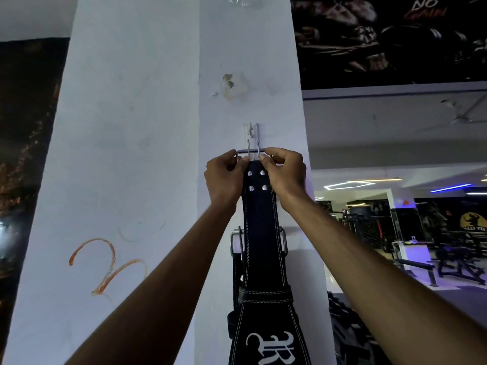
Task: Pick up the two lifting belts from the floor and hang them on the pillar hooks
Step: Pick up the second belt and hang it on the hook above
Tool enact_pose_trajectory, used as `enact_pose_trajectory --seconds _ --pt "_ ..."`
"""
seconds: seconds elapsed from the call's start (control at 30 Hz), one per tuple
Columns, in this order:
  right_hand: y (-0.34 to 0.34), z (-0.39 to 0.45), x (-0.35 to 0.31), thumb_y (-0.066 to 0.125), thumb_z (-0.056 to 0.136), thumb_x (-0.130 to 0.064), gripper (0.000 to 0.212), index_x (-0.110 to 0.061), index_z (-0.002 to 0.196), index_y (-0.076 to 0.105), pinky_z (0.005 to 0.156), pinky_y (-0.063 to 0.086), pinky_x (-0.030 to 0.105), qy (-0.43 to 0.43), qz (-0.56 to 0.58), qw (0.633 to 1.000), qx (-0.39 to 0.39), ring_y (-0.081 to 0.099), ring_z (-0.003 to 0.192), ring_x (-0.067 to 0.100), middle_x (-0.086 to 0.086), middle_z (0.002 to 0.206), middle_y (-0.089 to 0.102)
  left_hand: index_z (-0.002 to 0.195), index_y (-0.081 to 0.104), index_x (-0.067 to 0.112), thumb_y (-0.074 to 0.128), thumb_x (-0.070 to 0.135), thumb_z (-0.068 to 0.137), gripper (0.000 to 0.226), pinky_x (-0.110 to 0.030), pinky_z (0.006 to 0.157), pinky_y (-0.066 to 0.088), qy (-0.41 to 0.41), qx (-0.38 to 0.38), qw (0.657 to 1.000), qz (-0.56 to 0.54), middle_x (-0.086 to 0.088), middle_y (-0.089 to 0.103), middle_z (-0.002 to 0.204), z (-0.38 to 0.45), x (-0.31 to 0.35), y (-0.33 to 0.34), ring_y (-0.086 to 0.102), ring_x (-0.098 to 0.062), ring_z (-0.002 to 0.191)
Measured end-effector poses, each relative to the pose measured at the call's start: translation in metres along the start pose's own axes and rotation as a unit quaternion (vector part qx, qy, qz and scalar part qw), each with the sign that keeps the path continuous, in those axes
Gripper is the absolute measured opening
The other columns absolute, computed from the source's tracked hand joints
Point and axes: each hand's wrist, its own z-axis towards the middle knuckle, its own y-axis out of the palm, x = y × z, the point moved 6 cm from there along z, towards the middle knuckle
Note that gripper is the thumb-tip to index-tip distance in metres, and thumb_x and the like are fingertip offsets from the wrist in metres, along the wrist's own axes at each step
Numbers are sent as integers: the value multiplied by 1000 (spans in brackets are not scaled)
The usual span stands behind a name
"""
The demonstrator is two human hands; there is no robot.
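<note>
Black leather lifting belt with white stitching [259, 233] held upright against white painted pillar [131, 154], steel buckle [250, 154] raised to just below small white wall hook [251, 130]. Not yet hung, by appearance: buckle prongs pointing up beneath hook. Second buckle [235, 243] visible lower, behind the held belt (possibly the other belt already hanging; support hidden). Remaining, by judgement: seat buckle over hook, release. Left hand [224, 177] and right hand [286, 172] raised on extended forearms, each closed, pinching buckle frame at belt's top corners.
</note>
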Motion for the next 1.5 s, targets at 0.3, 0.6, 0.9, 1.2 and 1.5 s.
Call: enact_pose_trajectory --seconds 0.3,0.6,0.9,1.2,1.5 --pt "6 0 20 70 86 -25 19 -17 102 75 83 57 35 5 7 1000 1 69 82 13 0 92 75 63 67 34 77 24 82 23 -48 88 56 -24 -13 1000 0 2 67 72 -3 -18 -4 58 -12 71" --pt "7 -1 26 74 82 -27 11 -19 89 74 64 53 23 6 8 1000 13 62 57 -7 -13 72 67 76 68 6 69 35 78 29 -29 65 40 -37 -1 999 24 1 56 61 -2 -29 0 46 -13 59" --pt "10 3 27 71 78 -25 6 -20 81 68 79 57 38 39 -15 999 5 67 70 10 -7 72 70 109 76 25 70 27 76 34 -38 94 56 -83 32 996 -12 6 79 94 -7 -25 -1 72 -12 87" --pt "14 1 28 70 80 -28 22 -20 95 56 68 50 33 56 2 998 22 64 69 13 -7 74 65 117 74 22 76 41 76 45 -48 100 54 -61 7 998 -22 0 78 106 -8 -26 -4 73 -19 103" --pt "9 -14 26 68 85 -41 26 -20 94 56 71 52 33 -13 -35 999 29 62 74 8 -8 85 65 112 73 12 69 22 92 23 -35 96 53 -26 -68 997 -19 0 77 104 -8 -30 -5 72 -16 101"
